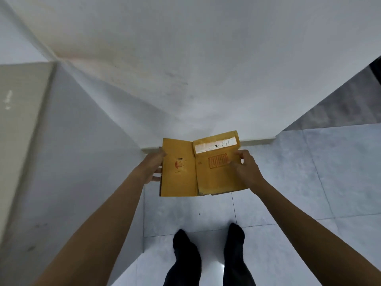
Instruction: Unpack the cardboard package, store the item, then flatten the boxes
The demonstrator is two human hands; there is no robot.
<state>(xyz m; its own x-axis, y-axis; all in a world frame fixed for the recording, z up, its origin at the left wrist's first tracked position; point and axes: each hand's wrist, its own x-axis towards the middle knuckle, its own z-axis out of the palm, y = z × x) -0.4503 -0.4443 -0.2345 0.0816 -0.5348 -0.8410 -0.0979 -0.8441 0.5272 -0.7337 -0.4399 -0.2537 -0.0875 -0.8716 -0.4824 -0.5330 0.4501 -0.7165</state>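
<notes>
A flattened yellow-brown cardboard box hangs in the air in front of me, above the tiled floor. It shows two panels side by side with a fold between them. The right panel carries a white shipping label along its top and a red stamped mark below it. My left hand grips the box's left edge, fingers behind it. My right hand holds the right edge, thumb on the front face. No unpacked item is visible.
A white wall stands straight ahead, its baseboard just behind the box. A grey-white cabinet side rises on my left. Pale floor tiles extend to the right, with a dark opening at far right. My feet in black socks stand below.
</notes>
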